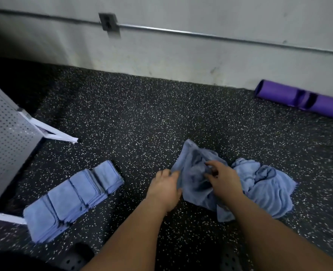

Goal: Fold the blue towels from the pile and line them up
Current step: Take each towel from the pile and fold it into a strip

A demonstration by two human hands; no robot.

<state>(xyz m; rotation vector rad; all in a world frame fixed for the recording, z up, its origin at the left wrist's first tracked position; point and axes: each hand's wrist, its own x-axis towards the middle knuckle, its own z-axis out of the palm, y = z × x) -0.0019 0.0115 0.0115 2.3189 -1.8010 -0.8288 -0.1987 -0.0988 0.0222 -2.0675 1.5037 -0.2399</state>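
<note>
Across the lower two thirds of the frame spreads a dark speckled floor [142,114], and a grey wall [181,55] fills the top. A thin metal conduit [200,34] runs across the wall from upper left down to the right. At the left edge stands a white perforated metal panel [5,143] on a white frame.

At the lower left, a row of folded blue towels [73,198] lies on the floor just beside the panel's foot. The towels overlap one another, and the row's long axis runs diagonally from lower left to upper right.

Right of centre sits the pile of unfolded blue towels [265,188], crumpled flat on the floor. At the far right, a rolled purple mat [279,96] lies against the base of the wall.

At the centre is a rumpled blue towel [193,173], touching the pile. One corner points toward the upper left, and its length slants down to the lower right.

The left hand [165,188] pinches this towel's left edge with curled fingers. The right hand [222,178] grasps the bunched cloth at its middle, fingers bent into the folds.

A grey outlet box [109,23] sits on the conduit at the upper left.
</note>
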